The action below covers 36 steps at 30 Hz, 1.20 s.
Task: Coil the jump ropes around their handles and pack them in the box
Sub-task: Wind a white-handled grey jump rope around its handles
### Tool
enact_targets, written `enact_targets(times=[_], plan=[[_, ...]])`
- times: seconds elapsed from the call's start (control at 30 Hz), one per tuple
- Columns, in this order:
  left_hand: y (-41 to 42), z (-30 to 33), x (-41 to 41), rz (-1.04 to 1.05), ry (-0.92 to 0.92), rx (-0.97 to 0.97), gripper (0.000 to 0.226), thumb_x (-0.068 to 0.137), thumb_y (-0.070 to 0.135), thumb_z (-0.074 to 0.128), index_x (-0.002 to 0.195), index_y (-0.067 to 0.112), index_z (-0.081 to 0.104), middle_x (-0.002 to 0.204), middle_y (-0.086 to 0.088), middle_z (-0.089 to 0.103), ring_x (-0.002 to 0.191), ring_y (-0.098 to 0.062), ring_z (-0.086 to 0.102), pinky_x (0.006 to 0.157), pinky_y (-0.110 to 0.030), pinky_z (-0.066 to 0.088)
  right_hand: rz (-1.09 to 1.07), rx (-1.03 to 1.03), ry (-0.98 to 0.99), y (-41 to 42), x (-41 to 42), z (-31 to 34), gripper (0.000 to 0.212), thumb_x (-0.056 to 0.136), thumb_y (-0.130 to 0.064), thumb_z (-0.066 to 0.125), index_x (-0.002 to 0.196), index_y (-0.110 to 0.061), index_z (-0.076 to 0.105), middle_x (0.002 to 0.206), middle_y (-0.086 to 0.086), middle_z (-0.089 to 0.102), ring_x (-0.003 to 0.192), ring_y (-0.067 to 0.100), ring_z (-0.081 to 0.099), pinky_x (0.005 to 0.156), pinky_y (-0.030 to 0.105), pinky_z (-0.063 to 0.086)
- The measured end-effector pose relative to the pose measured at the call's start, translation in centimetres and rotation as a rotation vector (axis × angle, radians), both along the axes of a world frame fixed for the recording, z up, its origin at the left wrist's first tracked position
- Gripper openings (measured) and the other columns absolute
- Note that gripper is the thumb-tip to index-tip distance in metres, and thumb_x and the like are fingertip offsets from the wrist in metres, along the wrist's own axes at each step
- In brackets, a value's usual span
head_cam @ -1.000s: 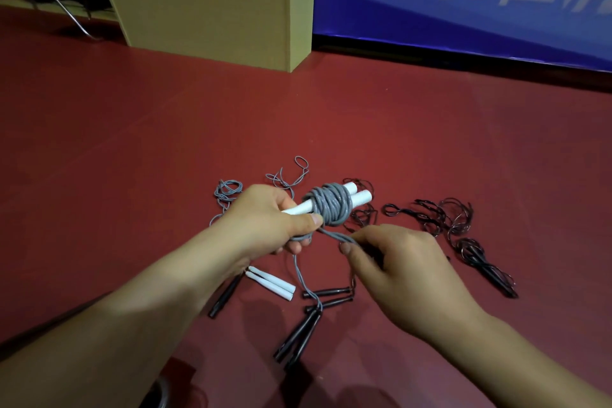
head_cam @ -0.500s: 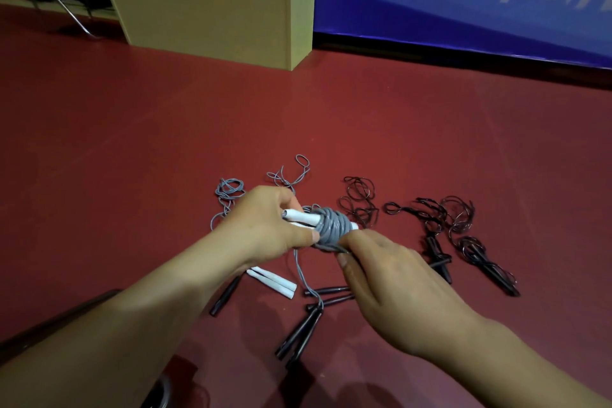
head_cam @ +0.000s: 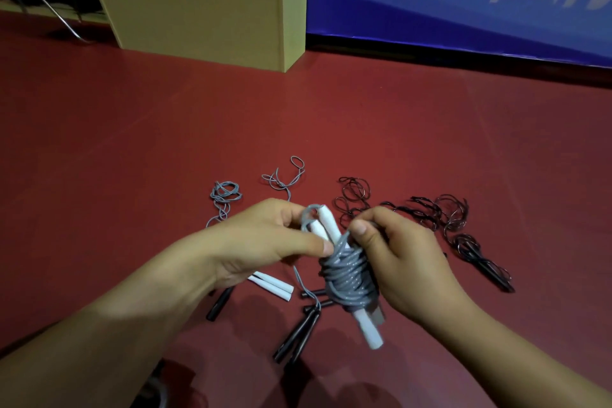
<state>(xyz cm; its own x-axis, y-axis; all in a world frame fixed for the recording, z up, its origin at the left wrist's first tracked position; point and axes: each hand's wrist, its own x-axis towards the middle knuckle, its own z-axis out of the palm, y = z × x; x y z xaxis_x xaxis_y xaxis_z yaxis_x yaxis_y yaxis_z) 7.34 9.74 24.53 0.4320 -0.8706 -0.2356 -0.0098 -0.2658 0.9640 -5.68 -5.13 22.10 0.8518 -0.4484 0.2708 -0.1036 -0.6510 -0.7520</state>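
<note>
Holding the grey jump rope (head_cam: 349, 270) above the red floor (head_cam: 132, 142), the left hand (head_cam: 261, 242) is pinching its white handles (head_cam: 326, 225) while the right hand (head_cam: 397, 258) is gripping the nearly finished coil. Other ropes, grey (head_cam: 225, 195) and black (head_cam: 470, 242), are lying loose (none packed visibly). The cardboard box (head_cam: 198, 0) is cut off above, its inside hidden.

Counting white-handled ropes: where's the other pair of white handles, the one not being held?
In the head view, the loose white handles lie on the red floor, just below the left hand.
</note>
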Motion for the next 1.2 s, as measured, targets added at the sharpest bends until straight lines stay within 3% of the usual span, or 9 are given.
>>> enact_targets(times=[0.1, 0.17, 0.33, 0.47, 0.63, 0.77, 0.93, 1.07, 1.2], plan=[[-0.5, -0.4, -0.7, 0.118, 0.169, -0.086, 0.034, 0.075, 0.026, 0.070, 0.103, 0.007, 0.071, 0.089, -0.006, 0.065, 0.082, -0.016, 0.055, 0.078, -0.032, 0.041, -0.123, 0.052, -0.116, 0.3, 0.3, 0.2, 0.021, 0.093, -0.035, 0.058, 0.074, -0.025, 0.062, 0.070, -0.014, 0.065, 0.061, 0.004, 0.055, 0.061, 0.027, 0.044], [-0.7, -0.5, -1.3, 0.144, 0.230, -0.150, 0.030, 0.083, 0.030, 0.071, 0.104, 0.009, 0.070, 0.098, -0.006, 0.068, 0.093, -0.017, 0.059, 0.087, -0.033, 0.045, -0.175, 0.058, -0.176, 0.4, 0.2, 0.3, 0.024, 0.091, -0.039, 0.060, 0.072, -0.024, 0.062, 0.067, -0.012, 0.064, 0.059, 0.007, 0.056, 0.061, 0.035, 0.048], [-1.3, -0.9, -2.4, 0.240, 0.215, -0.220, 0.045, 0.085, 0.041, 0.049, 0.109, 0.007, 0.065, 0.110, -0.012, 0.071, 0.100, -0.020, 0.065, 0.095, -0.034, 0.049, -0.150, 0.254, -0.230, 1.2, 0.2, 0.2, 0.034, 0.082, -0.057, 0.063, 0.075, -0.024, 0.060, 0.063, 0.000, 0.065, 0.058, 0.022, 0.063, 0.058, 0.048, 0.054], [-1.7, -1.2, -2.7, 0.337, 0.218, -0.243, 0.043, 0.089, 0.042, 0.045, 0.114, 0.012, 0.065, 0.116, -0.005, 0.071, 0.115, -0.021, 0.064, 0.107, -0.041, 0.044, -0.076, 0.392, -0.234, 1.5, 0.2, 0.9, 0.020, 0.082, -0.030, 0.074, 0.075, -0.019, 0.059, 0.060, 0.001, 0.066, 0.051, 0.015, 0.062, 0.052, 0.032, 0.052], [-1.4, -1.1, -2.9, 0.255, -0.069, -0.097, 0.032, 0.100, 0.041, 0.041, 0.104, 0.018, 0.063, 0.091, 0.004, 0.066, 0.088, -0.011, 0.060, 0.092, -0.037, 0.047, -0.122, 0.222, -0.223, 1.1, 0.3, 0.9, 0.017, 0.080, -0.021, 0.078, 0.087, -0.031, 0.067, 0.074, -0.008, 0.071, 0.060, 0.008, 0.065, 0.064, 0.036, 0.058], [-1.3, -1.1, -2.4, 0.152, -0.392, 0.009, 0.043, 0.091, 0.053, 0.039, 0.106, 0.018, 0.058, 0.103, -0.007, 0.067, 0.100, -0.024, 0.062, 0.095, -0.050, 0.046, -0.026, 0.142, -0.268, 1.2, 0.1, 0.8, 0.030, 0.089, -0.015, 0.067, 0.091, -0.044, 0.065, 0.083, -0.021, 0.071, 0.067, 0.003, 0.070, 0.067, 0.020, 0.055], [-0.7, -1.5, -2.8, 0.110, -0.667, 0.055, 0.026, 0.100, 0.041, 0.037, 0.094, 0.021, 0.051, 0.081, 0.002, 0.062, 0.080, -0.018, 0.059, 0.076, -0.047, 0.047, 0.028, 0.370, -0.157, 0.8, 0.3, 0.5, 0.021, 0.095, -0.014, 0.058, 0.108, -0.024, 0.070, 0.069, 0.002, 0.071, 0.062, 0.013, 0.068, 0.067, 0.030, 0.057], [-0.4, -1.8, -3.1, 0.100, -0.781, 0.088, 0.020, 0.103, 0.039, 0.035, 0.095, 0.024, 0.046, 0.058, 0.012, 0.055, 0.050, -0.005, 0.054, 0.050, -0.029, 0.038, 0.053, 0.612, -0.094, 0.5, 0.6, 0.9, 0.022, 0.090, -0.014, 0.066, 0.111, -0.021, 0.065, 0.063, 0.019, 0.061, 0.051, 0.020, 0.062, 0.060, 0.038, 0.053], [-0.4, -2.2, -3.0, 0.097, -0.857, 0.071, 0.016, 0.102, 0.039, 0.035, 0.100, 0.027, 0.045, 0.068, 0.007, 0.056, 0.067, -0.019, 0.056, 0.063, -0.040, 0.045, 0.112, 0.840, 0.010, 0.3, 0.7, 1.4, 0.026, 0.086, -0.018, 0.066, 0.110, -0.009, 0.068, 0.071, 0.017, 0.057, 0.047, 0.016, 0.049, 0.052, 0.030, 0.045]])
